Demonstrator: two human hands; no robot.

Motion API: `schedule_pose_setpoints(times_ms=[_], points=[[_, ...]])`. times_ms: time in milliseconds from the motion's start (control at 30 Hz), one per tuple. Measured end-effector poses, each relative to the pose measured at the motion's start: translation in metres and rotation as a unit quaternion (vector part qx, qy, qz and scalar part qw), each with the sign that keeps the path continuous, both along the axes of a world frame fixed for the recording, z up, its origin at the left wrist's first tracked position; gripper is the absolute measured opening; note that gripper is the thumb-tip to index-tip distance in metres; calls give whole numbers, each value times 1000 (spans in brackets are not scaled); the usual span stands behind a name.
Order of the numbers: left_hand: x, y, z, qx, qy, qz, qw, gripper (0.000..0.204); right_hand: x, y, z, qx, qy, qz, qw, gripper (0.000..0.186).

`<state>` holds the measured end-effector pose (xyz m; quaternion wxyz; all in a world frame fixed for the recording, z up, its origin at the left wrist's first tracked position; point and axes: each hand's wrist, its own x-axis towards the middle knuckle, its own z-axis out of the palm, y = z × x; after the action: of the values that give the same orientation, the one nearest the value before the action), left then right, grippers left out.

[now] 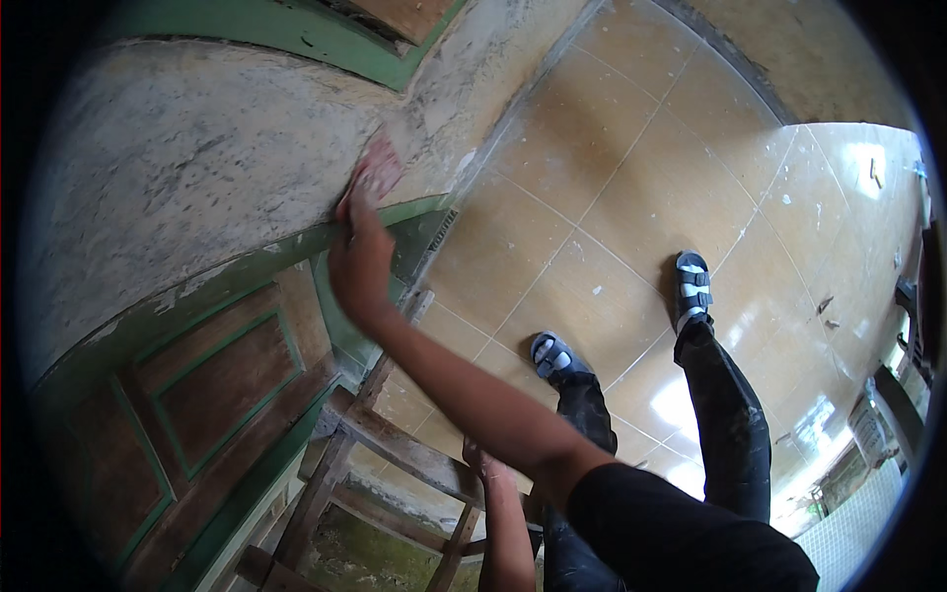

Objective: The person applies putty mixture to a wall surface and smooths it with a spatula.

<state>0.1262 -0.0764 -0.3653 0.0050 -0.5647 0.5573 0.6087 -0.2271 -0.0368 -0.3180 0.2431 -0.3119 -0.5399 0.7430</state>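
Observation:
My right hand (360, 261) is stretched out across to the wall (227, 138), its fingers closed on a red sheet of sandpaper (380, 166). The sheet lies against the rough, patchy plaster just above a green frame edge and is blurred by motion. Lower down, my left hand (479, 460) grips a wooden rail (414, 444) of an old, worn wooden frame. Part of that hand is hidden behind the rail and its fingers show only in part.
Brown wooden panels with green trim (227, 380) stand at the left. Above, another green frame (385, 64) borders the wall. Tan floor tiles (612, 197) with white specks lie under my sandalled feet (693, 281). Dark furniture and a whitish sheet (853, 528) are at the right.

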Motion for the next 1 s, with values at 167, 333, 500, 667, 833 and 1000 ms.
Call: schedule_pose_setpoints(times_ms=[167,333,500,667,833,1000], points=[[0,-2,5,9,-39,-1,999,48,69,-47,25,-38,-72,126,989,46],[-2,-12,10,19,-59,13,998,49,114,6,20,-48,-216,72,973,51],[3,-3,7,26,-58,-2,998,48,25,82,-49,53,-223,-31,973,44],[10,-22,2,8,-25,-42,999,48,-17,36,-35,73,-19,38,996,41],[41,-26,-26,172,-25,55,983,49,49,-10,-11,99,-40,50,993,65],[35,-55,-10,136,-9,49,989,48,97,9,13,-70,-197,37,977,66]])
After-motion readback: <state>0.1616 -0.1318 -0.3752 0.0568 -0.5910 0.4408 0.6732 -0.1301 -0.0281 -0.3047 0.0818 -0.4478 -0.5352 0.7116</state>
